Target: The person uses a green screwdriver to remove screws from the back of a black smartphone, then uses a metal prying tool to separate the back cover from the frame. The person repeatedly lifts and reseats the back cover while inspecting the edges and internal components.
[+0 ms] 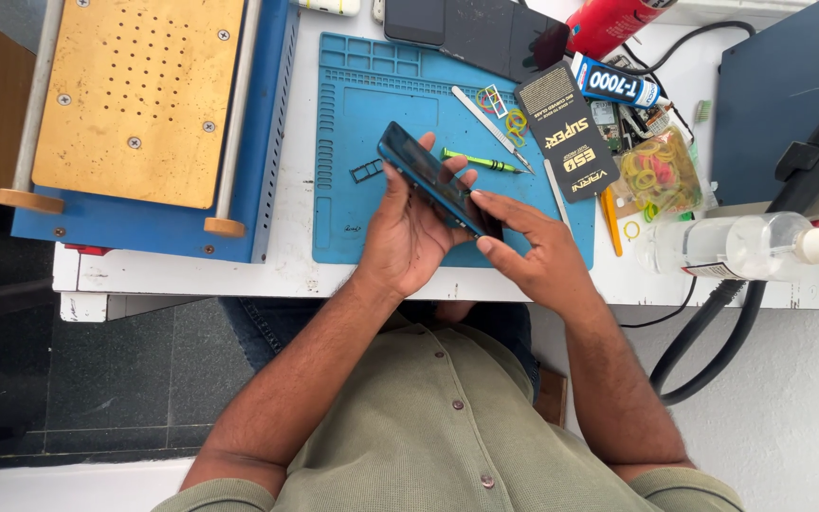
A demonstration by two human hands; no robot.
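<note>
- Fingers of the left hand wrap the lower edge of a dark smartphone, thumb across its face, so the phone is tilted up off the bench; fingers of the right hand close narrowly on its near corner, index tip on the rim.
- Beneath both hands lies a blue silicone work mat on a white bench; well to the left of the left fingers stands a blue heating machine with a brass plate.
- Just beyond the right fingers lies a black flat packet, and past it a bag of coloured rubber bands.
- Just above the fingertips lie a green screwdriver and metal tweezers; left of the phone sits a small card tray.
- Judged from the grip, the step in hand is working at the phone's edge; any next move there calls for a steady left hold and fine fingertip pressure.
</note>
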